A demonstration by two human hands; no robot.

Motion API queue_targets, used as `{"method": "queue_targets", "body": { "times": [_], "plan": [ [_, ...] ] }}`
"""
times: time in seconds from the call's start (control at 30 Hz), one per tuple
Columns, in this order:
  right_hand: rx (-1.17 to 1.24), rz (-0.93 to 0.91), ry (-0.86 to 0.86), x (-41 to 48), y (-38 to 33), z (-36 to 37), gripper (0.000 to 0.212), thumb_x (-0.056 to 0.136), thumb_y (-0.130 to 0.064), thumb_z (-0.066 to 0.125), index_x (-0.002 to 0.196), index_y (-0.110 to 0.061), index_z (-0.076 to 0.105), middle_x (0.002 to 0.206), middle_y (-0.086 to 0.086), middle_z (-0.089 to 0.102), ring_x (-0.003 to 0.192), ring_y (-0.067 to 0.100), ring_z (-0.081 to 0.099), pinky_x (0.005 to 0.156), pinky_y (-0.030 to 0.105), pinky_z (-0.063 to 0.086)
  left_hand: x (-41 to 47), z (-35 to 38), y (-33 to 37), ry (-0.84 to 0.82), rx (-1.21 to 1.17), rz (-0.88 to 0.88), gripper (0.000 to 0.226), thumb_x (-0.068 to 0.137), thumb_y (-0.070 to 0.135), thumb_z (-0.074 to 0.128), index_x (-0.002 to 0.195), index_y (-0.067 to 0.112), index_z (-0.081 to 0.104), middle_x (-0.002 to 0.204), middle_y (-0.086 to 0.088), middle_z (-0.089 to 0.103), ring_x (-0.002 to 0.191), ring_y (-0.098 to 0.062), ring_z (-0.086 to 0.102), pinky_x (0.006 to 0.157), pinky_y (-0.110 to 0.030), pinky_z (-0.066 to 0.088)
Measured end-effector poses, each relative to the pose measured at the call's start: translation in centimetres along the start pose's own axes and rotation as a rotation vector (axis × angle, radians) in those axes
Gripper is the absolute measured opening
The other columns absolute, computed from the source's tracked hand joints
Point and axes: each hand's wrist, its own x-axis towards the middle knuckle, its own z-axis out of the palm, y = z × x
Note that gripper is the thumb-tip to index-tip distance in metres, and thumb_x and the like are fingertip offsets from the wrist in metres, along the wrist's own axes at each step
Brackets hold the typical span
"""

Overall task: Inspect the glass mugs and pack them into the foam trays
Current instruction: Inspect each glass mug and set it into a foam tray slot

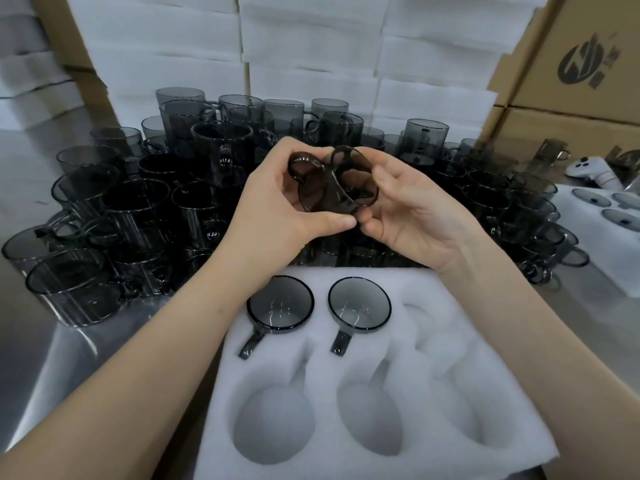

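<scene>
up front, the left hand (277, 199) and right hand (408, 209) together held one smoky mug (329, 183) in the air, over the near edge of the pile (145, 206) and just beyond the tray (436, 327). the mug lay tilted on its side, handle toward the left hand, mouth toward the right. the left fingers curled round the handle side with the thumb pressed under the body. the right thumb lay across the rim and the right fingers curled beneath. the left thumb tip and a right fingertip nearly met under the glass.

the tray, white foam, lay on the steel table (45, 358) nearest the person, with six pockets in two rows. two packed mugs (280, 303) sat in the far row's left and middle pockets, handles pointing toward the person; the other four pockets stood open.

the pile of dark mugs spread across the table behind, some stacked, some on their sides. a second tray (588, 244) with mugs in it lay at the right edge, a white device (592, 171) just beyond it. foam stacks (311, 46) rose at the back, with boxes (571, 109) to the right.
</scene>
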Motion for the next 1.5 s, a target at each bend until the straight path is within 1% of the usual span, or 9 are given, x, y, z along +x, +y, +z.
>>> {"method": "queue_targets", "body": {
  "times": [0.17,0.4,0.63,0.8,0.93,1.1,1.23,1.33,1.5],
  "plan": [
    [-0.039,-0.033,-0.030,-0.1,0.2,-0.2,0.057,0.066,-0.015,0.076,0.120,-0.014,0.057,0.098,0.011,0.058,0.061,0.013,0.063,0.057,0.024,0.056,0.0,-0.1,-0.1,0.043,-0.016,-0.029,0.054,0.058,-0.001,0.084,0.102,0.017,0.058,0.110,-0.003,0.068,0.102,-0.012,0.068,0.084,-0.022,0.053],
    [-0.313,-0.062,0.104,0.0,0.4,0.5,0.047,0.069,-0.012,0.084,0.104,-0.015,0.053,0.089,0.007,0.059,0.054,0.018,0.054,0.043,0.027,0.046,-0.2,0.3,0.2,0.070,0.223,-0.044,0.057,0.051,0.021,0.090,0.099,0.022,0.060,0.094,0.008,0.070,0.089,-0.007,0.068,0.080,-0.023,0.054],
    [-0.584,-0.109,0.376,0.3,0.8,1.9,0.041,0.079,-0.050,0.065,0.088,-0.016,0.044,0.076,0.007,0.059,0.046,0.024,0.056,0.037,0.027,0.043,-0.6,0.9,0.4,-0.026,0.480,0.013,0.057,0.061,0.020,0.089,0.101,0.037,0.053,0.089,0.027,0.063,0.089,0.013,0.056,0.074,-0.001,0.039],
    [-0.420,-0.118,0.314,0.2,0.7,2.0,0.021,0.094,-0.037,0.055,0.091,-0.018,0.048,0.094,0.010,0.059,0.059,0.027,0.064,0.048,0.034,0.052,-0.4,1.0,0.4,-0.082,0.504,0.074,0.085,0.071,0.004,0.078,0.142,0.028,0.039,0.131,0.023,0.048,0.121,0.015,0.041,0.099,-0.001,0.029],
    [-0.322,-0.092,0.174,-0.1,0.6,2.0,0.023,0.101,-0.023,0.049,0.121,-0.023,0.060,0.119,0.006,0.064,0.075,0.030,0.067,0.068,0.042,0.057,-0.4,1.2,0.5,-0.042,0.486,0.023,0.104,0.073,0.024,0.083,0.153,0.023,0.016,0.157,0.009,0.025,0.141,0.004,0.022,0.112,-0.008,0.021],
    [-0.250,-0.069,0.098,0.0,0.5,1.7,0.044,0.093,-0.017,0.052,0.136,-0.012,0.053,0.131,0.009,0.063,0.112,0.033,0.063,0.087,0.040,0.052,-0.6,1.3,0.5,0.024,0.490,-0.037,0.087,0.068,0.037,0.083,0.142,0.024,0.039,0.123,0.016,0.057,0.109,0.008,0.052,0.088,0.002,0.036],
    [-0.255,-0.056,0.083,0.2,0.7,1.9,0.037,0.089,-0.018,0.054,0.126,-0.016,0.059,0.113,0.005,0.069,0.099,0.023,0.066,0.083,0.038,0.050,-0.6,1.2,0.6,0.056,0.495,-0.020,0.069,0.066,0.028,0.085,0.128,0.030,0.053,0.097,0.026,0.061,0.093,0.021,0.053,0.076,0.004,0.036],
    [-0.362,-0.060,0.135,0.2,1.0,2.1,0.027,0.088,-0.028,0.058,0.113,-0.021,0.058,0.094,-0.001,0.071,0.082,0.018,0.069,0.070,0.034,0.056,-0.6,1.3,0.6,0.023,0.550,-0.007,0.082,0.065,0.027,0.087,0.137,0.026,0.048,0.113,0.020,0.062,0.100,0.012,0.054,0.083,0.005,0.033],
    [-0.457,-0.129,0.199,0.2,1.2,2.5,0.025,0.090,-0.041,0.052,0.107,-0.026,0.063,0.094,-0.001,0.069,0.087,0.020,0.067,0.069,0.040,0.056,-0.6,1.4,0.7,0.025,0.559,0.021,0.091,0.065,0.029,0.088,0.144,0.023,0.043,0.131,0.011,0.060,0.116,0.004,0.049,0.093,0.004,0.030]
  ]
}}
